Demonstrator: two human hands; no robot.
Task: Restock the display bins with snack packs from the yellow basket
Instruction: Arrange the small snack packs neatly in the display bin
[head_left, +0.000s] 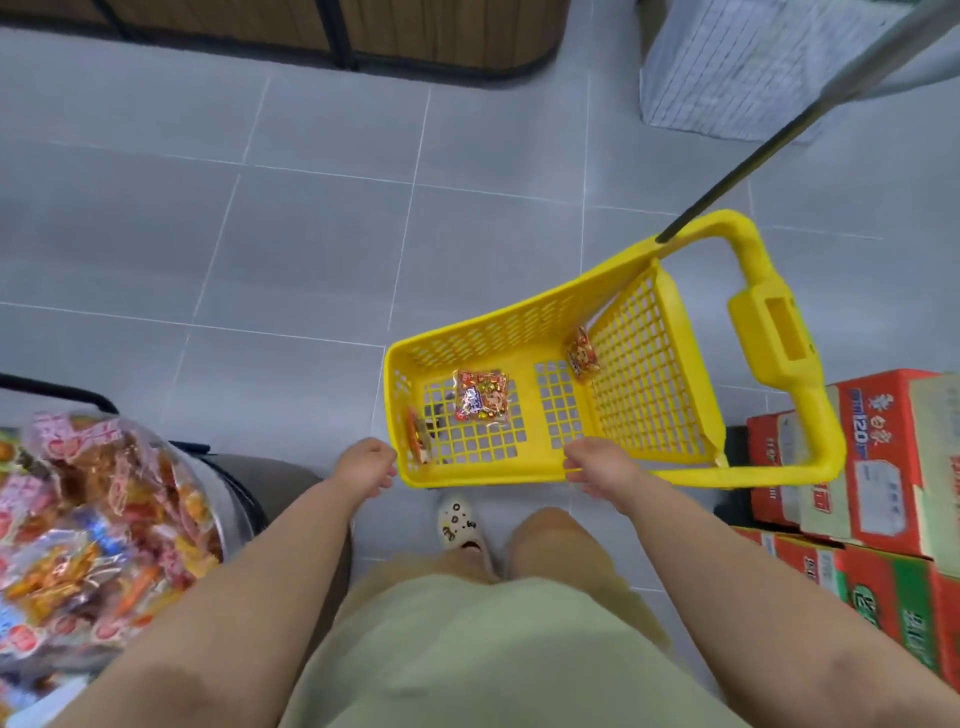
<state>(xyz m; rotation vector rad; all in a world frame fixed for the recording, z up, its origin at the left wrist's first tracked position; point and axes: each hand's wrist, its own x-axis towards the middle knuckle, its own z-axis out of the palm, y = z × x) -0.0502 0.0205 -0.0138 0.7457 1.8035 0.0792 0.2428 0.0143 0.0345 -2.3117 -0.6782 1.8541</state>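
The yellow basket (524, 327) stands on the grey tiled floor in front of me, its long handle to the right. Three snack packs lie inside: one flat on the bottom (480, 397), one leaning against the near-left wall (418, 436), one propped at the far-right wall (583, 353). My left hand (366, 462) sits loosely curled against the basket's near-left corner and holds nothing. My right hand (597, 465) lies over the near rim with fingers curled round it. At the lower left is a display bin (78, 519) heaped with wrapped snack packs.
Red and green cardboard boxes (883, 467) are stacked at the right, close to the basket handle. A dark pole (727, 192) slants up from the basket's far end. A white crate (753, 67) and a wooden shelf base (363, 31) stand at the back.
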